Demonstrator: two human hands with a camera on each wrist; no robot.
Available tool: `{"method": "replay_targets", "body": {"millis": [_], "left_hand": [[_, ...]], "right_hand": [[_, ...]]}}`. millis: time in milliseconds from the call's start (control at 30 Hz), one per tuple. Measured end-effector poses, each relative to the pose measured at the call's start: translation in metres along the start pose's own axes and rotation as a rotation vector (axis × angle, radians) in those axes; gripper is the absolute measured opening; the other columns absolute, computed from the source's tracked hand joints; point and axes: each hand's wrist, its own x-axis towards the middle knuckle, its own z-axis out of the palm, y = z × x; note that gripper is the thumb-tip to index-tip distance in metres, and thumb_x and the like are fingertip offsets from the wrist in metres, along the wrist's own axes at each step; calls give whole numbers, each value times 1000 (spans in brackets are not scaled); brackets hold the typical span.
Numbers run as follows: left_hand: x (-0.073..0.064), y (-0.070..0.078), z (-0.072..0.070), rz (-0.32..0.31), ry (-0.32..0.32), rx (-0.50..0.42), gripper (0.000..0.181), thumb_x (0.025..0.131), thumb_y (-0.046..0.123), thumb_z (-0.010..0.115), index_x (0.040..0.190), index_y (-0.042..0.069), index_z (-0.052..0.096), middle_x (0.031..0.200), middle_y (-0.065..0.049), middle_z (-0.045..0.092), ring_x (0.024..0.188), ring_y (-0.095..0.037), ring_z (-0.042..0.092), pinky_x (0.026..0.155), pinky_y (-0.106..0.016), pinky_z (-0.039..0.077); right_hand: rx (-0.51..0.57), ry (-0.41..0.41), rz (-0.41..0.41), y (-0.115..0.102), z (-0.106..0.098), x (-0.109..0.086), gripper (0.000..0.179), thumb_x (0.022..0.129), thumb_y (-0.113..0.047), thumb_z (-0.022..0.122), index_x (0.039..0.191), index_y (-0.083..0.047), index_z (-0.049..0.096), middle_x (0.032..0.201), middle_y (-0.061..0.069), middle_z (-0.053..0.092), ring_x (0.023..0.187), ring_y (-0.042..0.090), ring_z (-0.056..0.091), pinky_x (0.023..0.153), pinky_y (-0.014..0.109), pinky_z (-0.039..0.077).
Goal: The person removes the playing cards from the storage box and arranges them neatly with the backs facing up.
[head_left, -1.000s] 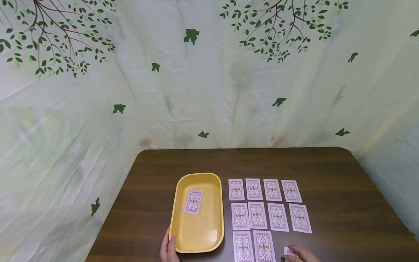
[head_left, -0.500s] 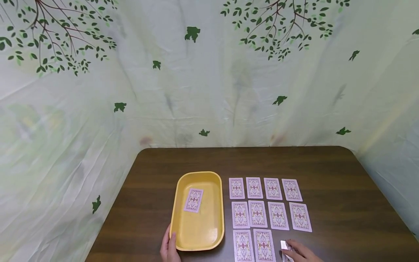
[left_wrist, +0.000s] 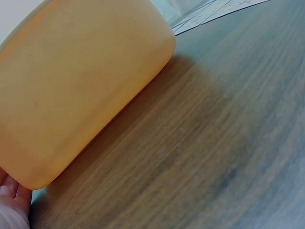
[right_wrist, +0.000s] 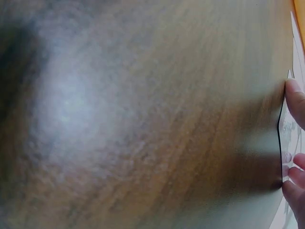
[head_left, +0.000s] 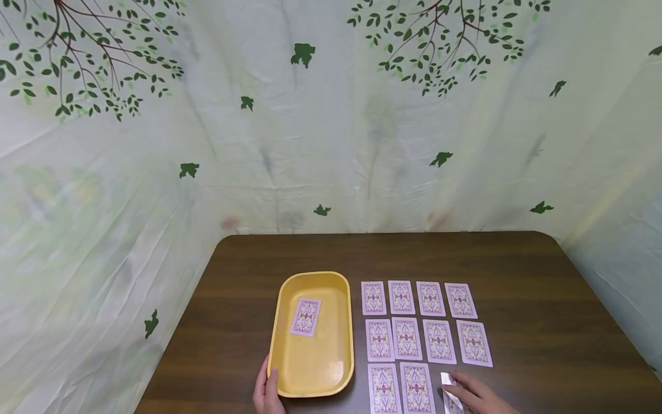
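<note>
At the front of the table, my right hand (head_left: pixel 481 394) pinches a playing card (head_left: pixel 451 395) by its edges. The right wrist view shows this card (right_wrist: pixel 288 126) bent between the thumb and fingers (right_wrist: pixel 296 98). My left hand (head_left: pixel 268 391) grips the near left corner of a yellow tray (head_left: pixel 310 395), thumb at the rim. From the left wrist, the tray's side wall (left_wrist: pixel 86 81) fills much of the view, with part of the left hand (left_wrist: pixel 14 205) at its lower corner. One patterned card (head_left: pixel 306 317) lies back up inside the tray.
Several patterned cards (head_left: pixel 439 342) lie back up in rows on the brown table (head_left: pixel 543 322), right of the tray. Two cards of the front row, including one card (head_left: pixel 418 388), lie left of my right hand. A leaf-printed cloth (head_left: pixel 362 144) hangs behind the table.
My right hand has moved slightly away from the table's near edge, with more of the card now showing and its left side bent up. The left hand and tray stay in place.
</note>
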Motion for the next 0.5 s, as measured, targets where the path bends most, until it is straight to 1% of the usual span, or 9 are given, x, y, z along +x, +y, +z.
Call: {"method": "replay_targets", "body": {"millis": [67, 167, 267, 400, 500], "left_hand": [[0, 0, 0, 1, 0, 4, 34, 92, 5, 52, 119, -15, 52, 98, 17, 61, 89, 1, 57, 75, -12, 44], [0, 0, 0, 24, -12, -8, 32, 92, 3, 52, 119, -14, 54, 99, 17, 62, 89, 0, 58, 75, -12, 44], [1, 0, -1, 38, -20, -13, 31, 92, 3, 52, 118, -13, 55, 99, 17, 62, 89, 0, 58, 75, -12, 44], [1, 1, -1, 27, -16, 1, 32, 92, 4, 52, 118, -14, 54, 99, 17, 61, 89, 0, 58, 75, -12, 44], [1, 0, -1, 19, -11, 7, 32, 92, 4, 52, 119, -14, 53, 99, 18, 61, 89, 0, 58, 75, -12, 44]], "right_hand": [[10, -8, 2, 0, -1, 1, 51, 85, -38, 64, 121, -3, 57, 122, 16, 46, 118, 11, 37, 97, 11, 22], [17, -25, -1, 2, -3, 2, 52, 85, -39, 63, 121, -1, 57, 119, 19, 46, 117, 12, 38, 97, 10, 21], [32, -36, -25, 6, -3, 4, 52, 87, -38, 61, 121, 1, 56, 118, 21, 45, 118, 14, 38, 98, 12, 21], [47, -40, -45, 8, -3, 6, 52, 89, -38, 58, 120, 4, 56, 120, 20, 45, 120, 14, 37, 99, 13, 22], [50, -53, -35, 8, -4, 7, 54, 88, -39, 59, 121, 3, 55, 121, 20, 44, 119, 15, 37, 99, 13, 21]]}}
